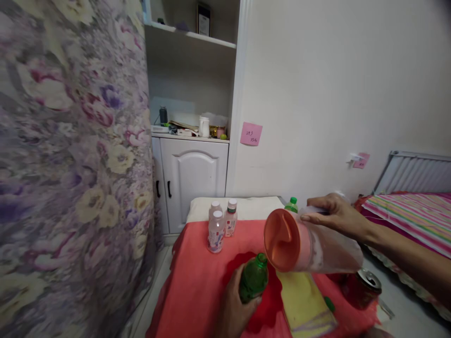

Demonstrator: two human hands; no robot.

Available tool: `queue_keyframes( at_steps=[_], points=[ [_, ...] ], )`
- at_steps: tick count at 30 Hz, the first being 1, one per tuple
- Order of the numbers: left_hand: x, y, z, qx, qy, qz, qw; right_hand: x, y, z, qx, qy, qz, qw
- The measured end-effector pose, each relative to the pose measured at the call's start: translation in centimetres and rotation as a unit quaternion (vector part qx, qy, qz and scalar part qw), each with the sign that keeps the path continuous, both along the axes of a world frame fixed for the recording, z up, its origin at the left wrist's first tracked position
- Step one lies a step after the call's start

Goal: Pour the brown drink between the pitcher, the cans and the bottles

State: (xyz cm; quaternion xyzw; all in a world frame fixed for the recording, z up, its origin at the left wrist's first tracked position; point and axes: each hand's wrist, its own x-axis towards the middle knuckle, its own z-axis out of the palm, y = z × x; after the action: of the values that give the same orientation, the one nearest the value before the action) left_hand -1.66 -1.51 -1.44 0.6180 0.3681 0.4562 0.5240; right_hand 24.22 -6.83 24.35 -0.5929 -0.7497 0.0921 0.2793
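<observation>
Person's bare left hand [233, 300] wrapped round the green translucent plastic bottle [254, 278]. Bare right hand [334, 215] to the bottle's right and higher, clenched in a grip; bare right forearm [408, 256] slopes down, away from the bottle.

Indoor light, med. brightness, soft + fairly even; source out of view. Wall [310, 94] pale nr ctr, greyer twd R; top R corner goes dark (vignette). Cabinet recess [190, 84] in shade. Small glint on can [366, 284] rim. Wide-angle distortion: curtain [70, 164] at L edge stretched + soft, bed [416, 211] at R skewed. Ctr reasonably sharp; L hand [235, 300] blurry twd wrist. Writing on 2 pink notes [251, 134] tiny, hard to read.
</observation>
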Motion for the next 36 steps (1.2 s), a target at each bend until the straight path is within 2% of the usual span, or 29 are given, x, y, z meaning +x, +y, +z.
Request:
queue_keyframes(
  at_steps=[14, 20, 24, 29, 33, 36],
  points=[
    [0.0, 0.2, -0.5, 0.012, 0.030, -0.018, 0.999, -0.2, 0.0, 0.1, 0.001, 0.004, 0.016, 1.000],
    [0.0, 0.2, -0.5, 0.013, 0.000, -0.015, 1.000, 0.0, -0.2, -1.0, 0.005, 0.055, -0.005, 0.998],
    [-0.1, 0.0, -0.1, 0.013, 0.008, -0.008, 1.000, 0.5, -0.7, -3.1, -0.011, 0.180, -0.016, 0.983],
    [-0.2, 0.0, 0.0, 0.017, 0.002, -0.010, 1.000, 1.6, -1.3, -7.4, -0.003, 0.293, -0.056, 0.955],
    [-0.1, 0.2, -0.1, 0.015, 0.016, 0.000, 1.000, 3.1, -1.5, -11.3, 0.066, 0.401, -0.113, 0.907],
    [0.0, 0.4, -0.3, 0.008, 0.020, 0.011, 1.000, 3.6, -1.5, -13.5, 0.097, 0.456, -0.145, 0.873]
  ],
)
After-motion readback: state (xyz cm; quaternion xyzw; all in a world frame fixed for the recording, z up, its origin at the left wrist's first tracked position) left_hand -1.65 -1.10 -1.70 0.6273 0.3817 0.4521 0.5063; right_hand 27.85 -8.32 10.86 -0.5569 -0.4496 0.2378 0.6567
